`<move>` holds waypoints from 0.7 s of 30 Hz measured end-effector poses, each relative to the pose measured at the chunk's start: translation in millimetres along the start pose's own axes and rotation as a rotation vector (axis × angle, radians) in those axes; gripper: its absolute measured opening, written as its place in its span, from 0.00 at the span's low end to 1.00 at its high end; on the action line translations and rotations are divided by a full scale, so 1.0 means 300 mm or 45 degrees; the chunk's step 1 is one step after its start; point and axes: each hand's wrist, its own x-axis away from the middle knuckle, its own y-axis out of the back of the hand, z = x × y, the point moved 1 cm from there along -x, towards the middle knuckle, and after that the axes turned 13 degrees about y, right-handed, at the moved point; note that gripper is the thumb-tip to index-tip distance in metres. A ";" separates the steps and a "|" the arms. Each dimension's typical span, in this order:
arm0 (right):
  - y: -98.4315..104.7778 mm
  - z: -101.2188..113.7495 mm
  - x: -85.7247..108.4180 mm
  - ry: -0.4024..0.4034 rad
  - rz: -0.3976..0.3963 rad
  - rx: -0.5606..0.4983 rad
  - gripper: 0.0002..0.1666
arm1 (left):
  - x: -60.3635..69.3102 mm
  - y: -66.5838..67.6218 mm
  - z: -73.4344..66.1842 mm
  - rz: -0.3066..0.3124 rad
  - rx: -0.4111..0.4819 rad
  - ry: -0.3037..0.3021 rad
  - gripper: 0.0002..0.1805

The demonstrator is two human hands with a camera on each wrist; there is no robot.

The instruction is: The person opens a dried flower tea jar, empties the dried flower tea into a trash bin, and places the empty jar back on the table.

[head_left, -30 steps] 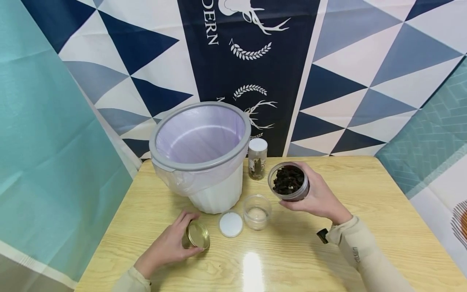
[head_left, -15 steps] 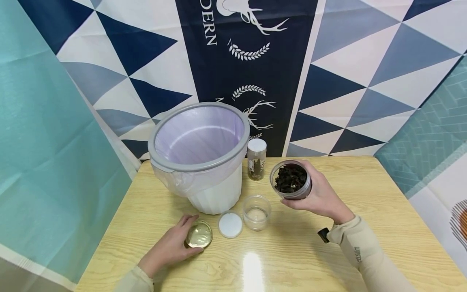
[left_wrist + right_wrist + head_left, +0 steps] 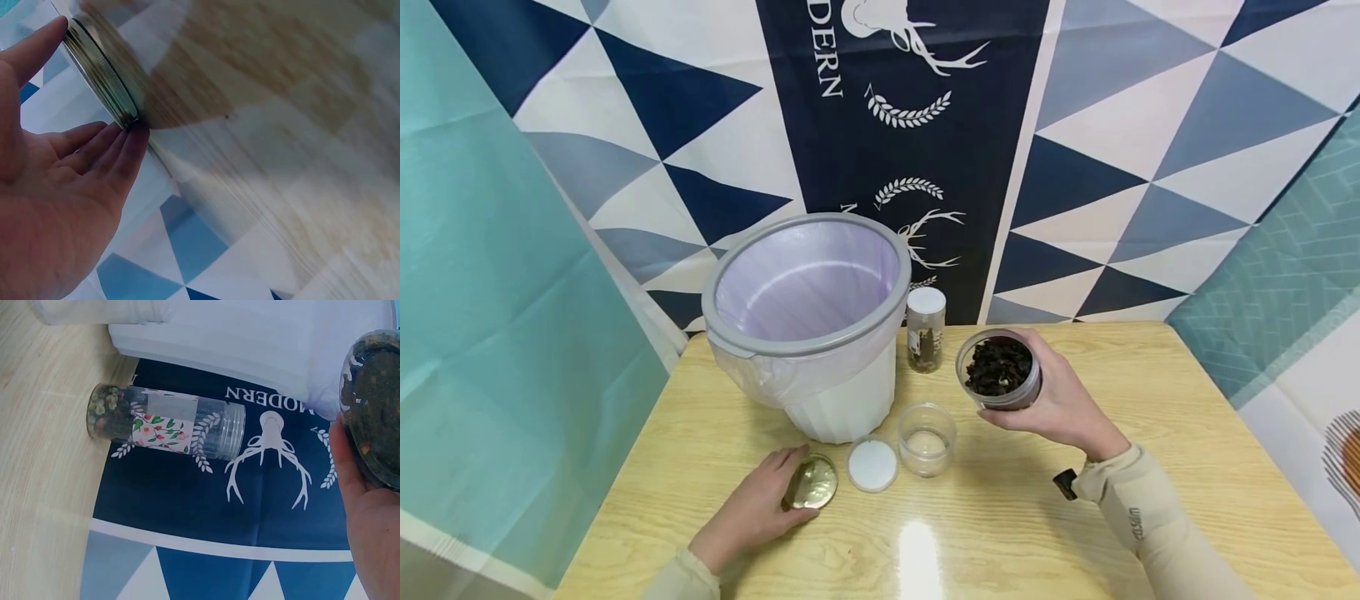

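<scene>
A gold lid [image 3: 815, 482] lies flat on the table, with the left hand [image 3: 756, 510] around its near-left side. In the left wrist view, the thumb and fingers of the left hand [image 3: 69, 169] touch opposite edges of the lid [image 3: 103, 78]. The right hand [image 3: 1067, 404] grips a clear jar [image 3: 1013, 401] of dark dried pieces, tilted and raised over the table. Its side and the hand [image 3: 372, 525] show at the right edge of the right wrist view. Between the hands stand a clear empty container [image 3: 927, 454] and a white lid [image 3: 872, 465].
A large white bin [image 3: 846, 404] with a grey rim and a bag lining stands at the back left. Beside it is a white-capped jar [image 3: 926, 342], partly filled. Patterned cloth [image 3: 1075, 192] hangs behind the wooden table [image 3: 1000, 542].
The gold lid has gone from tilted up to flat on the table, the left hand staying around it. The right hand with its jar has shifted slightly right.
</scene>
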 end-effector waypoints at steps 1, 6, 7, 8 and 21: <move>-0.002 0.000 0.000 -0.002 0.002 -0.002 0.57 | 0.003 -0.002 0.001 -0.006 -0.007 -0.004 0.49; -0.006 -0.001 -0.001 -0.010 0.012 -0.009 0.57 | 0.011 -0.005 0.006 -0.022 -0.032 -0.001 0.49; -0.005 -0.001 -0.001 -0.011 0.013 -0.009 0.57 | 0.012 -0.004 0.007 -0.016 -0.028 0.007 0.50; -0.004 0.000 0.000 -0.011 0.014 -0.007 0.58 | 0.014 -0.001 0.008 -0.009 -0.017 0.020 0.51; 0.061 0.010 -0.012 -0.069 -0.020 0.111 0.57 | -0.033 0.330 0.105 -0.441 0.042 0.140 0.11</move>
